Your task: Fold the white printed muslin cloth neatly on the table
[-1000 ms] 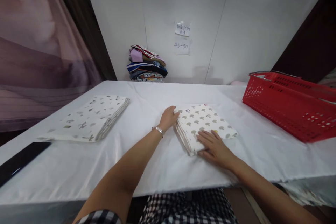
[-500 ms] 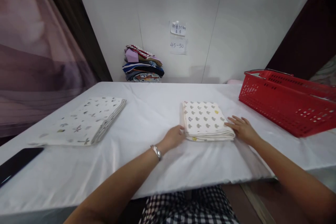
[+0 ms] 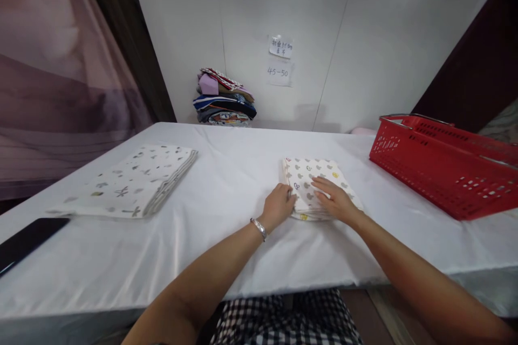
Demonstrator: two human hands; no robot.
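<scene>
A small folded white cloth with grey mushroom prints (image 3: 311, 178) lies in the middle of the white-covered table (image 3: 226, 248). My left hand (image 3: 279, 206), a silver bracelet on its wrist, grips the cloth's near left corner with curled fingers. My right hand (image 3: 335, 200) lies flat on top of the cloth's near half, fingers spread and pointing left.
A larger folded patterned cloth (image 3: 129, 183) lies at the left. A red plastic basket (image 3: 441, 161) stands at the right. A dark phone (image 3: 28, 240) sits near the left front edge. A pile of folded clothes (image 3: 224, 98) rests against the back wall under two paper notes (image 3: 280, 59).
My right hand has moved from the cloth's right edge onto its top. My left hand has closed on the near left corner. Earlier the cloth was turned square to the table.
</scene>
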